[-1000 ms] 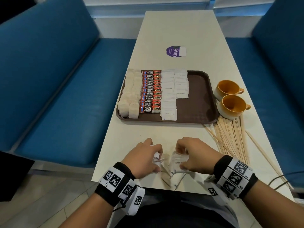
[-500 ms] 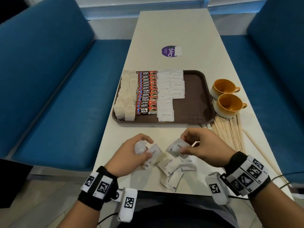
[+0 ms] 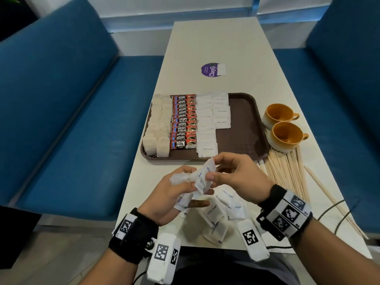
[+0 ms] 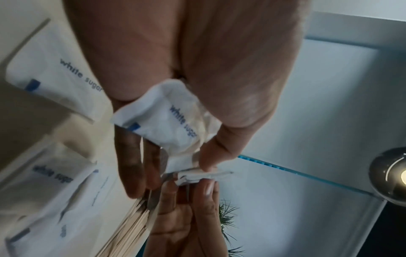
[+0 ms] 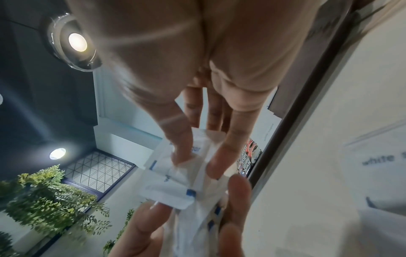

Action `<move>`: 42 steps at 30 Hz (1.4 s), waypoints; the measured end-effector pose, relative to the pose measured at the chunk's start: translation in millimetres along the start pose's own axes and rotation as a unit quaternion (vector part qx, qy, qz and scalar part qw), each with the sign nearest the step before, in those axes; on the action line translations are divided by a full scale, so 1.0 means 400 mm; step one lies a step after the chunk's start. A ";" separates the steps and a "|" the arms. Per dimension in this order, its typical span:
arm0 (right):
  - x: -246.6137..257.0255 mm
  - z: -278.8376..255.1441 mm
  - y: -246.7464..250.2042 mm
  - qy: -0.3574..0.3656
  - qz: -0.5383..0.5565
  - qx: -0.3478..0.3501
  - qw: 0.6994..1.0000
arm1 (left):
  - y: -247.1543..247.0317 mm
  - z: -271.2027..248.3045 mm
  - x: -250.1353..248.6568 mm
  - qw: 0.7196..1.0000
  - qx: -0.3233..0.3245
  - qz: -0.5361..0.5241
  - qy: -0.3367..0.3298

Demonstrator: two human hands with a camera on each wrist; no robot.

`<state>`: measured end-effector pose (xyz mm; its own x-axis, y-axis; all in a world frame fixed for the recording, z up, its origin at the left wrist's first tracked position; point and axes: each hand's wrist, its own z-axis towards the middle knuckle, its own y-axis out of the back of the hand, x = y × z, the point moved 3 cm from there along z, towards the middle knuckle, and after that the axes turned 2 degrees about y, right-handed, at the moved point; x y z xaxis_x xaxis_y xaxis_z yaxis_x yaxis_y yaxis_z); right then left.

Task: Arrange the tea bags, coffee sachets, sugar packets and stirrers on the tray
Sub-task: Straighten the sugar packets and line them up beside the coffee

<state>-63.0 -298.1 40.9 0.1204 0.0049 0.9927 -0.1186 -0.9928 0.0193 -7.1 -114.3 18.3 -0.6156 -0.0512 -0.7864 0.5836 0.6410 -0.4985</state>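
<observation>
So the sugar packets in play are bunched up above the near end of the counter, between both hands; the left hand has its fingers curled round a small wad of them, and the right hand is pinching one packet at the top of that wad between thumb and fingertips; more loose sugar packets lie scattered on the counter right under the hands, a couple hanging close to the near edge.

Just past the hands is the brown tray; tea bags fill its left side in two columns, coffee sachets run beside them, then sugar packets on the tray in two columns, the right one shorter; the right part of the tray is bare, all the way to its right rim.

The wooden stirrers sit in a fanned pile on the counter off the tray's near right corner, one or two strays reaching toward the right edge; two orange cups stand just right of the tray; a purple sticker is on the far stretch of counter.
</observation>
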 end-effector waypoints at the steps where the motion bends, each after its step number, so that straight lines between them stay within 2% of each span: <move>1: 0.002 0.001 -0.001 0.003 0.009 0.003 1.000 | -0.002 0.003 -0.001 1.000 0.004 -0.007 -0.001; 5: 0.006 0.005 -0.007 -0.006 0.041 -0.012 0.999 | -0.003 0.018 0.000 0.997 0.032 -0.075 -0.001; 10: 0.004 0.002 -0.005 -0.017 -0.019 -0.069 0.997 | -0.021 0.029 -0.003 0.988 0.058 -0.143 -0.005; 15: -0.008 0.001 0.007 -0.006 -0.120 -0.078 0.990 | -0.025 0.052 0.006 0.997 -0.011 -0.080 -0.008; 18: -0.008 0.004 0.019 -0.001 -0.100 -0.075 0.992 | -0.021 0.054 0.009 0.997 -0.053 -0.064 -0.004; 23: 0.000 -0.001 0.039 0.019 -0.091 -0.150 0.984 | -0.018 0.062 0.009 0.995 -0.088 -0.042 -0.010; 28: 0.011 -0.006 0.039 0.031 -0.048 -0.111 0.992 | -0.031 0.073 0.001 0.995 -0.073 -0.073 -0.009; 34: 0.008 0.000 0.056 0.007 0.005 -0.110 0.994 | -0.030 0.086 -0.007 0.995 -0.074 -0.061 -0.012; 38: 0.010 0.007 0.065 -0.004 0.005 -0.077 0.997 | -0.027 0.096 -0.013 0.995 -0.084 -0.055 -0.007; 42: 0.008 0.017 0.077 -0.011 -0.021 -0.082 0.996 | -0.022 0.110 -0.018 0.994 -0.106 -0.040 0.003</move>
<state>-59.8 -329.4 44.0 0.1504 0.0424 0.9877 -0.2712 -0.9590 0.0825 15.6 -153.3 12.1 -0.6591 -0.1048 -0.7447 0.4076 0.7824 -0.4708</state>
